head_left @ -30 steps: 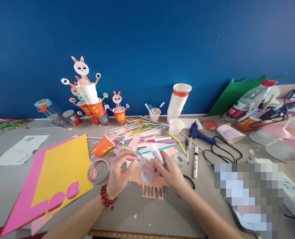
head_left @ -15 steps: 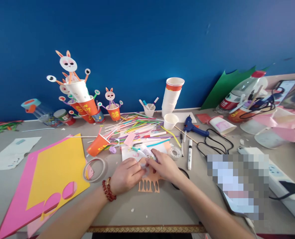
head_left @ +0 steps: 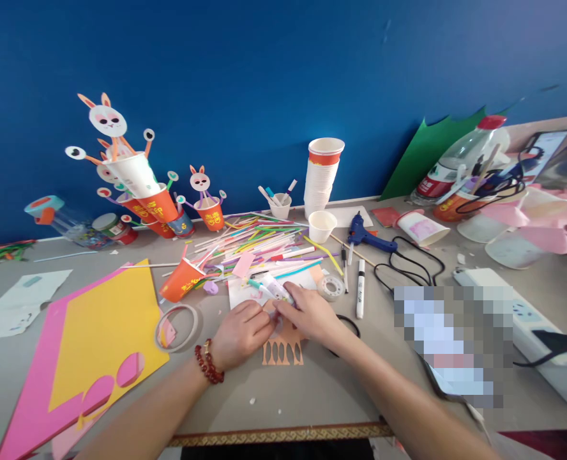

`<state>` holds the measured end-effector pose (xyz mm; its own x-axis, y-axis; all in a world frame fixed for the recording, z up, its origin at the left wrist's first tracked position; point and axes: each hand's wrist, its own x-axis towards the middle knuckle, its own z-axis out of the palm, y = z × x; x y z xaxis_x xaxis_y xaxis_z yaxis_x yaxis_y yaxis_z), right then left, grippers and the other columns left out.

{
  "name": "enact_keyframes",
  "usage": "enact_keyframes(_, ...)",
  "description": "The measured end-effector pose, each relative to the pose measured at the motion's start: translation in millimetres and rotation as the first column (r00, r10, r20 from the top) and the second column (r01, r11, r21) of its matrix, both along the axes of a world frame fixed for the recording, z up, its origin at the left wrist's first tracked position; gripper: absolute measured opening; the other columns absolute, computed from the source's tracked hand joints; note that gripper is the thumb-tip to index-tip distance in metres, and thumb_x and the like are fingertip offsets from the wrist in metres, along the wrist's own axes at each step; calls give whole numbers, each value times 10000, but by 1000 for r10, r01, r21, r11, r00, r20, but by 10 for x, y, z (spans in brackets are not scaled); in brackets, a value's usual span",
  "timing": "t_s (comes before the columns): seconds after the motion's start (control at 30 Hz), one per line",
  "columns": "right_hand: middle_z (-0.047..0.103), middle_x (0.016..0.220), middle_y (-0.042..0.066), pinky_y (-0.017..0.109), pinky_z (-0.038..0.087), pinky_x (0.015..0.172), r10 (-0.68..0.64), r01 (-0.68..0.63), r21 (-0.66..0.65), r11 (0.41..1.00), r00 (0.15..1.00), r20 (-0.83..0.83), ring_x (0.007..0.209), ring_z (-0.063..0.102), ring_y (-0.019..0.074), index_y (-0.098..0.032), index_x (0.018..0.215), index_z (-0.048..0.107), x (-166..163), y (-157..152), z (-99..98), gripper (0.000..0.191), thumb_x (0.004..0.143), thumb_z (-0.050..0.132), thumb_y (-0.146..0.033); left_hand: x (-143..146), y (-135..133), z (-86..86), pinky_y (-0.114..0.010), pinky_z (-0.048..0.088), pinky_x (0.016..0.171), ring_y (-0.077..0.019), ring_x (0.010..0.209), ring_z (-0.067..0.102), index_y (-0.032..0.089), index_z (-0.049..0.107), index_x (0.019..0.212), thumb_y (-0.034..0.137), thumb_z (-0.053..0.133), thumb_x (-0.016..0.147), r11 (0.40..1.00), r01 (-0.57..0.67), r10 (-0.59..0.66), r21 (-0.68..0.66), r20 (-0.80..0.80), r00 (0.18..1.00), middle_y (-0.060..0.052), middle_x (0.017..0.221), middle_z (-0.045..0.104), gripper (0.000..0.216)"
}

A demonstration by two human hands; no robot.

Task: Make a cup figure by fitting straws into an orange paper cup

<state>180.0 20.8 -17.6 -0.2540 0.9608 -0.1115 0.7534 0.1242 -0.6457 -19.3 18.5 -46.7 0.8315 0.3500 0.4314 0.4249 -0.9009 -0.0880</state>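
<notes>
My left hand (head_left: 245,335), with a red bead bracelet (head_left: 209,364) at its wrist, is closed, the fingertips meeting those of my right hand. My right hand (head_left: 307,313) is closed too, thumb and fingers drawn together. Whatever lies between the fingertips is mostly hidden; a small whitish bit shows there. Under both hands is a peach paper sheet (head_left: 293,352) with a row of leaf-shaped cut-outs along its near edge. Just beyond my fingers is a white, purple-patterned item (head_left: 276,287) with a teal end, close to my right hand. White paper (head_left: 238,295) lies beneath it.
Colourful straws (head_left: 259,239) spread behind my hands. An orange paper cup (head_left: 182,281) lies left, near a tape roll (head_left: 176,327) and yellow card (head_left: 106,332). Right are clear tape (head_left: 331,288), a marker (head_left: 361,291), a blue glue gun (head_left: 367,235), and a power strip (head_left: 504,313). Stacked cups (head_left: 322,176) stand behind.
The whole view has shifted slightly, with things appearing a little further left and up. My hands stay together over the peach paper in nearly the same pose.
</notes>
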Motion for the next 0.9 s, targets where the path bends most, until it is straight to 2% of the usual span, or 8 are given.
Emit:
enact_keyframes(0.17, 566, 610, -14, 223, 222, 538, 4, -5, 12, 1000, 1000, 23, 597, 549, 154, -217, 785, 452, 1, -3, -14, 178, 916, 495, -330, 13, -2, -18, -329, 465, 694, -174, 731, 511, 135, 638, 861, 130, 509, 938, 999, 4, -3, 32, -21, 1000, -31, 723, 564, 151)
enact_keyframes(0.63, 526, 598, -27, 221, 215, 534, 21, -23, 34, 999, 999, 42, 593, 519, 153, -218, 811, 478, 10, 2, -28, 169, 917, 502, -347, 19, -7, -36, -329, 473, 716, -176, 760, 530, 135, 646, 882, 128, 524, 932, 1000, -7, 7, 7, -47, 999, -37, 763, 598, 132)
enact_keyframes(0.9, 556, 615, -16, 226, 220, 539, 30, -31, 23, 999, 997, 65, 616, 536, 161, -214, 815, 492, 2, 4, -8, 163, 923, 499, -335, 35, -10, -34, -325, 469, 701, -175, 767, 534, 142, 638, 839, 125, 513, 937, 1000, -16, 16, -5, -41, 999, -43, 763, 595, 160)
